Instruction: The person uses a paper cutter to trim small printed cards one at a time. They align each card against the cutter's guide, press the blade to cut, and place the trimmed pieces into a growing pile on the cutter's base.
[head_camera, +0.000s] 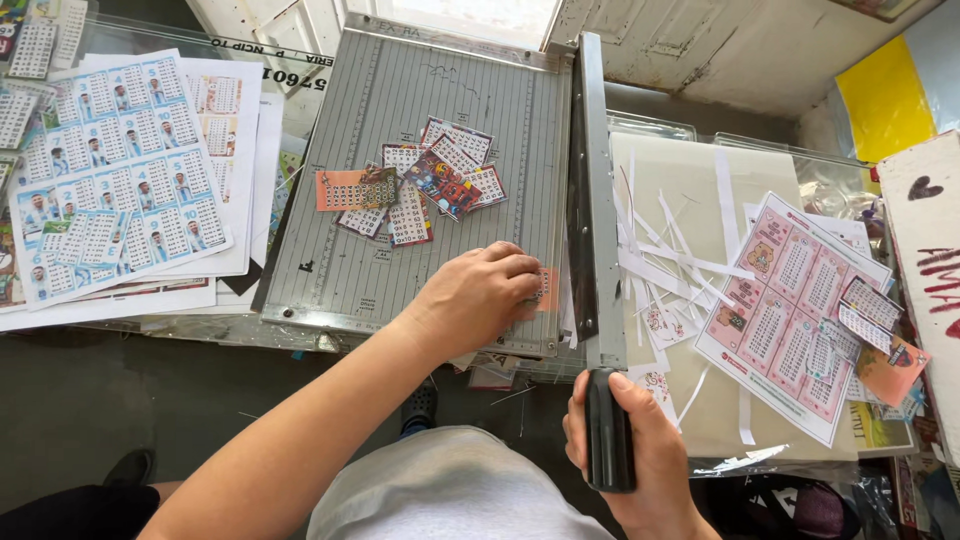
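A person works at a grey paper cutter (400, 170) set on a cluttered surface (120, 325). The left hand (480, 290) presses flat, fingers curled, on a small orange card (545, 288) that lies on the cutter's bed right against the cutting edge. The right hand (625, 450) is clenched around the black handle (608, 430) of the blade arm (595, 200), which lies lowered along the bed's right side. A loose heap of cut cards (425, 185) sits in the middle of the bed, well apart from the pressing hand. White paper strips (665, 260) are scattered just right of the blade, beside a pink printed sheet (785, 320). Blue printed sheets (120, 160) lie stacked to the cutter's left.
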